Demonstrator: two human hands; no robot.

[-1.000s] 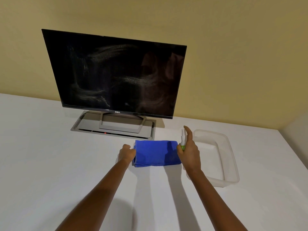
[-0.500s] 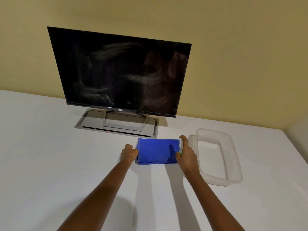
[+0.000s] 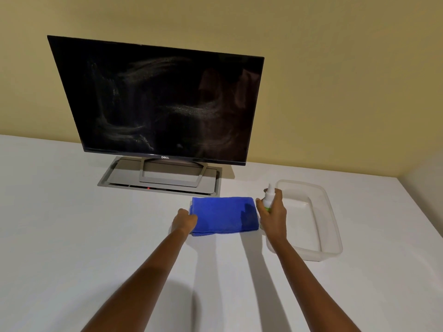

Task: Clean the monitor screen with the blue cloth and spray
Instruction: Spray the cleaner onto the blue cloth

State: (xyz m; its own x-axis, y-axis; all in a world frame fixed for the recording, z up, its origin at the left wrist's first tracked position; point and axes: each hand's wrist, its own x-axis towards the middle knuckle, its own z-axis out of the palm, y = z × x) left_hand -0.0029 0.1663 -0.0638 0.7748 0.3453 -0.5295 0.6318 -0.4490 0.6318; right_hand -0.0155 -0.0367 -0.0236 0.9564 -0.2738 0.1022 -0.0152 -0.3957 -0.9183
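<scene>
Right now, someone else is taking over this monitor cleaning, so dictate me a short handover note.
Left hand grips the left edge of the folded blue cloth, which lies on the white table.
Right hand holds the small white spray bottle upright beside the cloth's right edge.
The black monitor screen shows smeary streaks.
Done: bottle and cloth gripped.
Left: spray, then wipe the screen.

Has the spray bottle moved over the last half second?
Yes. The spray bottle has risen and shifted right, away from the blue cloth's right edge toward the clear plastic tray.
</scene>
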